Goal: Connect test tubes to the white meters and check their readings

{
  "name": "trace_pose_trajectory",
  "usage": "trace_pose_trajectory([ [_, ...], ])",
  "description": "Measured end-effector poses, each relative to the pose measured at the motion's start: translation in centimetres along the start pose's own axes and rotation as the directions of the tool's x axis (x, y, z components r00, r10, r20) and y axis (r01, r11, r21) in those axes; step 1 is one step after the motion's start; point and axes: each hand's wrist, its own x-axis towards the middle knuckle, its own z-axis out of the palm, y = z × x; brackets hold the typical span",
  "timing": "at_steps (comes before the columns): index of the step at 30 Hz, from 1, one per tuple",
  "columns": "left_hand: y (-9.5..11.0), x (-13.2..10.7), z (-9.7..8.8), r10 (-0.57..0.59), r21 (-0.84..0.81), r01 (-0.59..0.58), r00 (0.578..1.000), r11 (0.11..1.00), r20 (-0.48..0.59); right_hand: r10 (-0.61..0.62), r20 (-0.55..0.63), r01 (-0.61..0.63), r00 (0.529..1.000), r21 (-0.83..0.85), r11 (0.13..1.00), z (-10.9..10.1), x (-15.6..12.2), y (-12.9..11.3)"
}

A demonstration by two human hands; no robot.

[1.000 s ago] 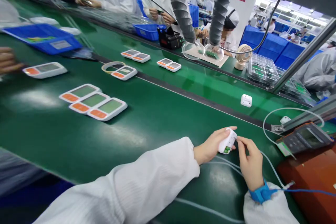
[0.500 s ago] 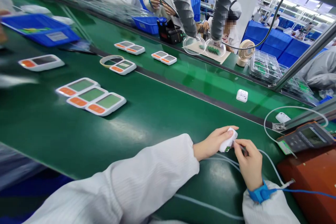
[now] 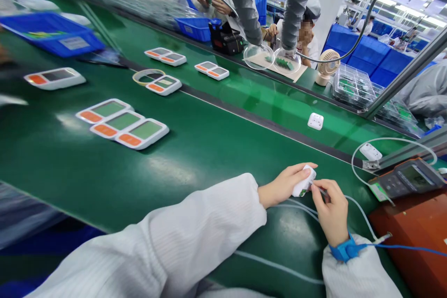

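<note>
Near the right side of the green bench, my left hand [image 3: 291, 180] grips a small white plastic device [image 3: 303, 185]. A bit of green circuit board shows at the device's lower end. My right hand [image 3: 330, 205] pinches a thin grey tube [image 3: 320, 190] close against the device's right side. Whether the tube's tip sits inside the device is hidden by my fingers. A blue wrist strap [image 3: 347, 247] is around my right wrist. More pale tubing [image 3: 279, 266] lies on the bench beneath my forearms.
Several white monitors with orange buttons [image 3: 141, 133] lie at left. The belt beyond carries more monitors [image 3: 212, 70] and a white square unit [image 3: 315, 121]. At right, a handheld meter [image 3: 408, 180] rests by an orange box [image 3: 415, 228]. A blue tray [image 3: 75, 44] stands far left; co-workers sit opposite.
The monitors and white units on the far belt have shifted left. Both my hands stay at the device, almost unchanged. A co-worker opposite has raised a hand toward the head.
</note>
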Motion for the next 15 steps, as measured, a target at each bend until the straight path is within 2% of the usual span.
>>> trace_pose_trajectory([
  [10,-0.12,-0.07,-0.21,0.018,0.08,-0.021,0.999,0.997,0.026,-0.061,0.002,0.061,0.998,-0.073,0.996,-0.12,0.01,0.01],
  [15,0.06,-0.3,-0.02,0.003,0.092,-0.006,1.0,0.996,0.024,-0.016,-0.003,0.016,1.0,-0.017,1.0,0.1,-0.15,-0.09],
])
